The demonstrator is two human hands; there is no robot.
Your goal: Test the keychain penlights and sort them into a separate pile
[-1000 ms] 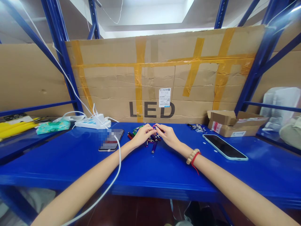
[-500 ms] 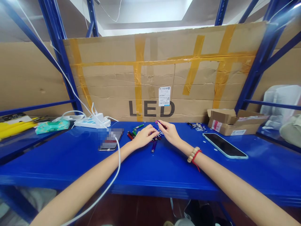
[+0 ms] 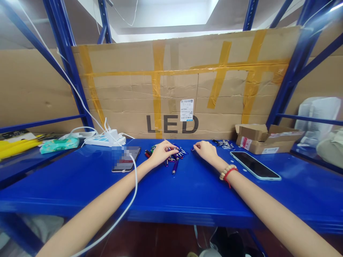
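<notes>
Purple pieces (image 3: 175, 166) near the back edge of the surface (image 3: 198, 194) lie under your left hand (image 3: 162, 152), grip unclear, while your right hand (image 3: 205, 151), seemingly pinching one, has separated it.

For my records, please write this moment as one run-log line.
left hand: at pile of small items | right hand: right of pile, small object at fingertips | farther right: phone, open carton

Bare left forearm (image 3: 104, 203), bare right forearm (image 3: 268, 200) angled inward. Bare left hand (image 3: 161, 153): palm down, fingers curled. Bare right hand (image 3: 206, 152): apart from it, fingers bent.
</notes>
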